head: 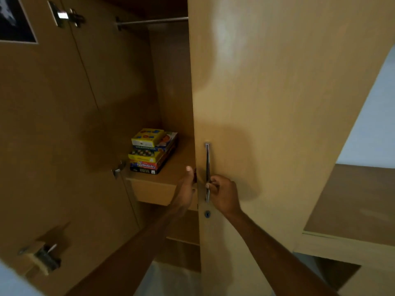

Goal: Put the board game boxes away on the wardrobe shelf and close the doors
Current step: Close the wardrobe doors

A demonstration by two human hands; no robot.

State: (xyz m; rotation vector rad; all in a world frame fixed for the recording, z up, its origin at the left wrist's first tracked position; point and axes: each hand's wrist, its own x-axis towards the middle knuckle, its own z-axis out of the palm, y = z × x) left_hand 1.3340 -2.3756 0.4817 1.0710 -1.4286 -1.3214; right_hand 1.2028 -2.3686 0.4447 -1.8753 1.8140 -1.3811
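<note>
A stack of several board game boxes (150, 151), yellow on top, lies on the wooden wardrobe shelf (171, 176). The right wardrobe door (267, 103) covers the right part of the opening. My right hand (224, 193) is closed around its vertical metal handle (207, 165). My left hand (186, 184) grips the inner edge of that same door, thumb up, just right of the boxes. The left door (53, 124) stands swung open.
A metal hanging rail (151, 21) crosses the top of the wardrobe. A keyhole (207, 214) sits below the handle. The open left door carries a lock fitting (46, 258) and hinges. Lower shelves show beneath the drawer-like shelf front. A low wooden surface (352, 206) lies at right.
</note>
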